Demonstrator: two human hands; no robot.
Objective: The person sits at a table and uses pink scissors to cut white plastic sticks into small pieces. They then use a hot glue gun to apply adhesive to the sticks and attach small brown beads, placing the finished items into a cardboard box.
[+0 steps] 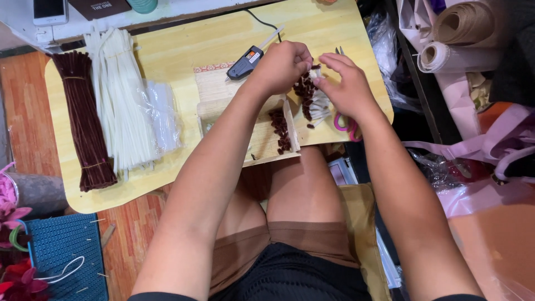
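Hands mid-table, left hand [284, 66] w/ right hand [345, 83] pinching brown stem piece [305, 89], table edge [384, 111] close right.

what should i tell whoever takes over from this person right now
Left hand: closed on the top of a dark brown pipe-cleaner piece with white stems, held above the yellow table.
Right hand: fingertips pinching the same piece from the other side.
Nearby: glue gun behind the left hand, pink-handled scissors under the right wrist, small brown pieces lined up on the bamboo mat.
Stock: brown bundle and white bundle, still tied, at far left.
Done: one row of pieces. Left: the piece in hand is unfinished.
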